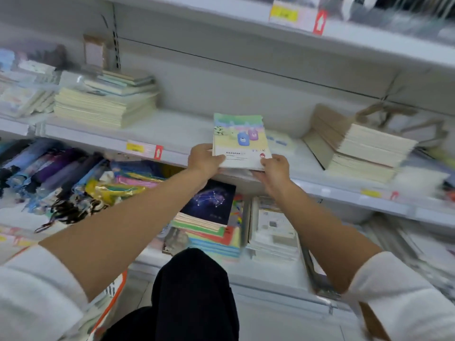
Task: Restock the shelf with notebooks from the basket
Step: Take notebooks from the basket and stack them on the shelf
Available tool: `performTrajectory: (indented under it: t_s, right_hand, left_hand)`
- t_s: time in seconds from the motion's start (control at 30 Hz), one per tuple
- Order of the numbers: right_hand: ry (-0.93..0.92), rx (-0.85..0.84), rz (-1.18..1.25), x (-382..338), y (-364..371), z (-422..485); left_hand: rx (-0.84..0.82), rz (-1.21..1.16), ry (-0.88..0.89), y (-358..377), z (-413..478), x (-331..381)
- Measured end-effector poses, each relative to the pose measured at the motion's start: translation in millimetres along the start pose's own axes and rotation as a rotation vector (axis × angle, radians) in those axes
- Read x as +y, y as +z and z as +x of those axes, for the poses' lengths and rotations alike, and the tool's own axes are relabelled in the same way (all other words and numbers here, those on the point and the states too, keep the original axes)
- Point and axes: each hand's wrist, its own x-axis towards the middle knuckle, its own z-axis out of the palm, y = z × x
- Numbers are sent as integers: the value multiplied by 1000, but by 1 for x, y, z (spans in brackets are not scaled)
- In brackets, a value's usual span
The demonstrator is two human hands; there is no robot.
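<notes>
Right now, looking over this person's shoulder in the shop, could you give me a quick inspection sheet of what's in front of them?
Surface: white middle shelf, bare at its centre.
Job's things: stack of pastel-cover notebooks, its near edge at the shelf's front lip; basket cannot be identified.
Clutter: cream notebook pile at left, leaning stack of pale books at right; below, folded umbrellas and a dark constellation notebook.
Hands: left hand and right hand grip the stack's near corners.
Cables: nothing seen.
Surroundings: yellow price tags on the shelf edges; picture blurred at the sides.
</notes>
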Motion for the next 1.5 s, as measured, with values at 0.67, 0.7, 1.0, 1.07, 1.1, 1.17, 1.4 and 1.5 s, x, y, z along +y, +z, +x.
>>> performTrajectory:
  t_s: [0.67,0.7,1.0,1.07,1.1,1.17,1.4,1.5]
  right_hand:
    - [-87,6,-783,-41,-98,153]
    - [-72,-46,-780,-40,-101,157]
    - [-168,-98,-859,-32,-99,181]
    - [-200,-64,-861,-29,-94,185]
    - [-228,-49,-864,-27,-93,187]
    - [-254,-37,-850,-25,-89,190]
    - [-26,-117,-885,-33,-83,185]
    - [18,-126,-857,-37,-79,180]
  left_hand:
    - [-344,336,-71,115,157,-6]
    - [-390,331,-60,113,158,-6]
    - [-297,454,149,115,162,-15]
    - [-246,419,157,115,165,-19]
    - [-233,390,147,116,169,-20]
    - [-240,355,121,118,173,-21]
    - [-520,452,92,120,171,-18]
    - [-572,424,40,120,165,-8]
